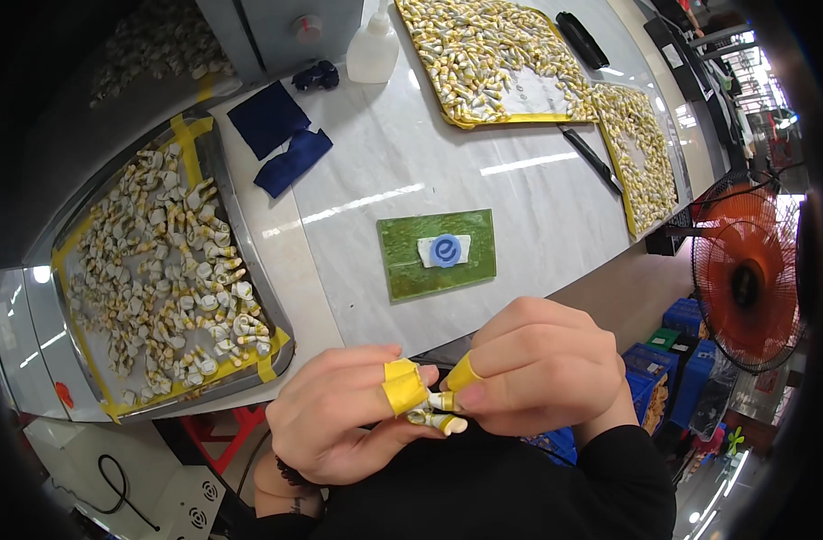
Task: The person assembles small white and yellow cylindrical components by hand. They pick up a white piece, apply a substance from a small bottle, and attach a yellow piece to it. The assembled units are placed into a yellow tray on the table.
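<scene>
My left hand (335, 409) and my right hand (547, 369) meet at the near edge of the table. Between their fingertips is a small white knobbly piece with yellow bands (440, 421), its rounded pale end pointing down and right. The left fingers pinch it from one side, the right thumb and forefinger from the other; the fingers partly cover it. Yellow tape wraps a finger on each hand. Just beyond them lies a green rectangular board (402, 281) carrying a small white block with a round blue disc (447, 250).
A metal-edged tray (281, 351) at left holds many similar white-and-yellow pieces. Two trays of smaller pieces (492, 58) (637, 153) stand at the back right, beside a long black tool (592, 160). Dark blue cloths (269, 117), a white bottle (373, 49) and an orange fan (745, 279) are around.
</scene>
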Available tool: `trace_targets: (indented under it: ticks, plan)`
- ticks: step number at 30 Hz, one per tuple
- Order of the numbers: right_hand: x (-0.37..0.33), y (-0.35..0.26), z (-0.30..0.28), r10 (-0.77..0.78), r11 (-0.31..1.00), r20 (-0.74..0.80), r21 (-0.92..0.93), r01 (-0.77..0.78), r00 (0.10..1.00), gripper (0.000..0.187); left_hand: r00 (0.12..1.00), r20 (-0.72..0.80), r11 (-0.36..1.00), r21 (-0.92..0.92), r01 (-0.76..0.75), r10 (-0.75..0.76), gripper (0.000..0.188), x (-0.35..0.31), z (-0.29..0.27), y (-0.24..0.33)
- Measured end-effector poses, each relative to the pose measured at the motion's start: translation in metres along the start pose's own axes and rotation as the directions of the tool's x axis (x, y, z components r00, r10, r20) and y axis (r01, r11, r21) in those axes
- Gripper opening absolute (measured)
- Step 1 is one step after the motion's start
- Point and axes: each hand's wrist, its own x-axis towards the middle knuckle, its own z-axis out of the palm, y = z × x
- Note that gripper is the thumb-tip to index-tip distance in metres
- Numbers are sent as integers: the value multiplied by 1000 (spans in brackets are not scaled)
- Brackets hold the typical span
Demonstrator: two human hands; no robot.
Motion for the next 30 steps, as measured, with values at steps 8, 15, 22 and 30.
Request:
trace_targets:
  ticks: [8,15,22,30]
  plan:
    - [-6,-4,-17,124,987,-9,-99,-124,992,23,997,-77,985,170,34,-21,31,-2,-23,5]
    - [-26,0,-35,211,917,-182,-303,-259,960,26,863,-504,543,716,440,-34,26,-21,-101,8]
    - [-35,4,-37,212,906,-182,-333,-263,960,26,818,-496,346,743,573,-290,29,-18,-114,-4]
    - [-49,5,-51,221,891,-212,-353,-285,952,25,923,-355,396,833,385,-150,29,1,-133,38]
